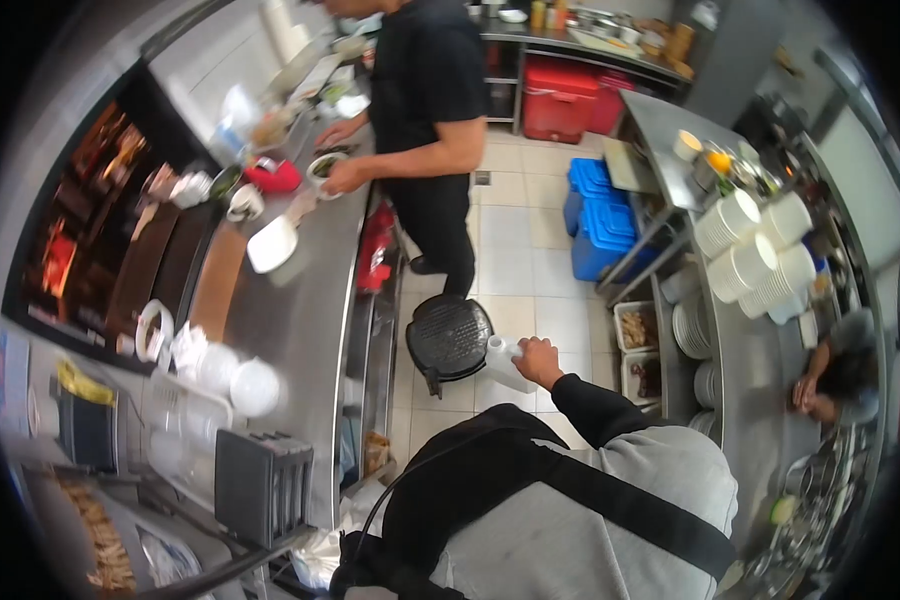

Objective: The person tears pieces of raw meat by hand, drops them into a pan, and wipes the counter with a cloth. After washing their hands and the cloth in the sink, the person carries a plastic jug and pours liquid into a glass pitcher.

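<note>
My right hand (538, 362) is closed around the handle of a translucent white plastic jug (506, 361). The jug is open at its mouth and hangs over the tiled floor. Just left of it, close to or touching it in this view, is a round black ridged object (450, 337) that looks like a bin lid. My left hand does not show; the grey and black clothing on my body fills the lower middle.
A co-worker in black (425, 100) stands at the left steel counter (305, 290), holding a bowl (326, 170). Blue bins (604, 238) and a red cooler (558, 98) stand farther back. Stacked white bowls (745, 262) line the right counter, where another person's hands (805, 392) appear.
</note>
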A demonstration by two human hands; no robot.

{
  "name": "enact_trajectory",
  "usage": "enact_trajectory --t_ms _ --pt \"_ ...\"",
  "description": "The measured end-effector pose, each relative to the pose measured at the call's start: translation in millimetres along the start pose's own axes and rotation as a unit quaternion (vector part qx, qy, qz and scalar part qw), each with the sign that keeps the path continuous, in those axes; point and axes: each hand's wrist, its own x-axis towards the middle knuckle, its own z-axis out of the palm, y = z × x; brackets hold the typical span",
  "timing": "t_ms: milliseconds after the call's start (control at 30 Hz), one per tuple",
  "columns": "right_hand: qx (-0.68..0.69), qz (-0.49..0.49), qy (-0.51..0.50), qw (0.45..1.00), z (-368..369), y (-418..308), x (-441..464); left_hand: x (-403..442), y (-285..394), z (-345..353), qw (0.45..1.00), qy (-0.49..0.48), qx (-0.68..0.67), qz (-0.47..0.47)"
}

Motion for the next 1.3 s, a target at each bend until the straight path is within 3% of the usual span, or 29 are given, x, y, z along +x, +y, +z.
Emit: enact_trajectory --t_ms 200,267,367,433,467,500,567,600,700,867,967,1000,1067,1133,1200,1233,1267,1300 --pt "0.055 -0.014 0.096 0.994 -46 92 -19 51 88 71 0.99 -0.038 0.124 0.057" --pt "0.091 0.01 0.062 0.994 -69 125 -18 75 130 120 0.976 -0.045 0.177 0.116" --pt "0.08 -0.048 0.06 0.994 -95 174 -7 99 207 224 0.93 -0.031 0.264 0.256" --pt "0.074 -0.083 0.048 0.993 -119 196 4 42 320 316 0.973 -0.118 0.107 0.165" --pt "0.074 -0.111 0.033 0.99 -132 203 11 62 329 352 0.966 -0.163 0.068 0.19" --pt "0.072 -0.14 0.018 0.987 -142 211 19 82 337 385 0.954 -0.207 0.027 0.214" --pt "0.08 -0.17 -0.009 0.982 -156 224 39 57 392 445 0.916 -0.208 0.104 0.328" --pt "0.088 -0.19 -0.025 0.978 -165 231 51 51 411 467 0.917 -0.204 0.094 0.331" --pt "0.095 -0.203 -0.032 0.974 -182 243 84 37 476 515 0.845 -0.187 0.298 0.403" --pt "0.106 -0.19 -0.022 0.976 -191 271 146 69 536 566 0.793 -0.132 0.367 0.467" --pt "0.117 -0.19 -0.02 0.975 -189 290 199 112 572 587 0.726 -0.197 0.39 0.532" --pt "0.115 -0.193 -0.021 0.974 -196 293 222 133 583 596 0.728 -0.194 0.388 0.531" --pt "0.092 -0.205 -0.038 0.974 -215 293 264 191 597 618 0.664 -0.276 0.351 0.599" --pt "0.086 -0.211 -0.027 0.973 -234 292 315 220 637 634 0.66 -0.27 0.319 0.625" --pt "0.059 -0.199 -0.034 0.978 -249 285 359 232 670 632 0.79 -0.291 0.229 0.488" --pt "0.081 -0.191 -0.068 0.976 -267 279 382 238 692 631 0.817 -0.288 0.231 0.444" --pt "0.09 -0.167 -0.058 0.98 -274 277 407 255 709 634 0.805 -0.309 0.244 0.444" --pt "0.104 -0.194 -0.048 0.974 -276 275 429 275 724 636 0.774 -0.285 0.248 0.508"
